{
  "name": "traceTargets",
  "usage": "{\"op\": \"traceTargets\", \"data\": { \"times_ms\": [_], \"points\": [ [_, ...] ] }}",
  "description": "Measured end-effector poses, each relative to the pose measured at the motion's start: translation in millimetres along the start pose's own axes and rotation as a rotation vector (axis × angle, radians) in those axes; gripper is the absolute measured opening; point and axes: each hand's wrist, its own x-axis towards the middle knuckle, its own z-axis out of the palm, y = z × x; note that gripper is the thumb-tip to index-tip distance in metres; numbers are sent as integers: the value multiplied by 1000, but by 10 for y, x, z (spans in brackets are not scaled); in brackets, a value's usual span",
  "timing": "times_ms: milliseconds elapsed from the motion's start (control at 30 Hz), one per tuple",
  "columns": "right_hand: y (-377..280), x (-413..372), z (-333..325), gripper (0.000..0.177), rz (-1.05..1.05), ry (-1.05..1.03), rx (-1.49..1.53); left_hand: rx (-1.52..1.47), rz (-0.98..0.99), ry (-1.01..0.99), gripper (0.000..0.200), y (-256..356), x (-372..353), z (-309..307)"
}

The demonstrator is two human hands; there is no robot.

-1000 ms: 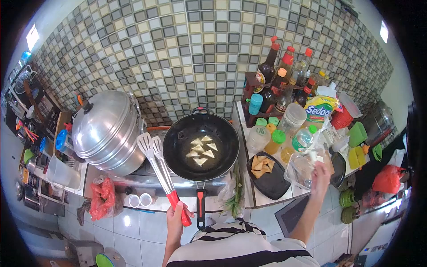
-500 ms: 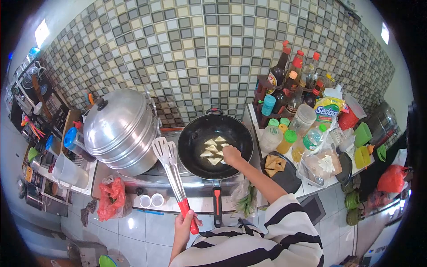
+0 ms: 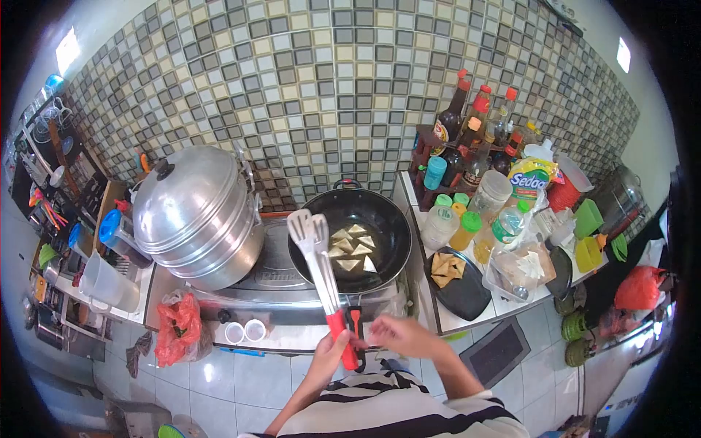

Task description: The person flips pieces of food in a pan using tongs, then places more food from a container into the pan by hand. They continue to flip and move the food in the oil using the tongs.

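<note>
Tongs (image 3: 328,292), gripped at their red end in the left hand (image 3: 326,358), slant over the left side of a black pan (image 3: 391,237) where triangular pieces (image 3: 361,250) lie; the right hand (image 3: 400,336) hovers near the left, apparently empty, fingers loosely bent; frying appears the step in hand, and turning pieces would call for lowering the tongs among them

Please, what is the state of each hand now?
Left hand: closed, holding the red-handled, slotted metal tongs.
Right hand: loosely open, holding nothing visible.
</note>
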Motion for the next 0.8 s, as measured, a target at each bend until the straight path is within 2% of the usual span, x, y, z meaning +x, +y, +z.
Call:
{"op": "traceTargets", "data": {
  "times_ms": [33,100,133,167,233,267,300,367,400,467,500,567,600,633,667,700,733,800],
  "points": [
    [42,-74,91,31,3,5,-2,-1,0,-6,33,-4,54,78],
    [110,-166,245,42,13,148,193,-85,-48,-65,36,-4,153,211],
    [207,-175,285,49,73,214,248,-33,-57,-151,37,-6,199,228],
    [207,-202,318,49,75,221,243,-35,-55,-159,37,-23,234,265],
    [181,-214,402,46,12,390,436,-105,-99,-243,38,-48,288,343],
    [229,-210,460,45,-16,383,531,-63,-240,-342,39,101,277,361],
    [225,-231,459,45,-14,383,531,-65,-242,-342,39,49,308,366],
    [194,-276,393,39,127,369,711,72,-13,-352,43,-74,422,369],
    [142,-299,305,39,125,368,708,71,-10,-352,43,-24,395,370],
    [23,-332,46,35,202,386,227,579,114,-371,41,148,276,359],
    [34,-336,-71,33,124,478,-23,579,114,-369,41,180,207,310],
    [61,-334,-356,31,-63,644,-442,689,261,-259,39,185,63,149],
    [38,-305,-509,31,-172,720,-609,686,265,-256,39,169,18,34],
    [-83,-302,-638,31,-173,716,-613,597,169,-245,37,138,-34,-100],
    [-294,-331,-757,28,-58,671,-929,506,71,-233,34,90,-88,-218],
    [-422,-324,-860,26,62,611,-1240,500,70,-229,34,16,-132,-320],
    [-441,-274,-955,26,59,604,-1243,469,43,-149,33,-77,-165,-417],
    [-425,-155,-1091,27,-27,460,-1564,435,14,-64,31,-231,-236,-572]
  ]
}}
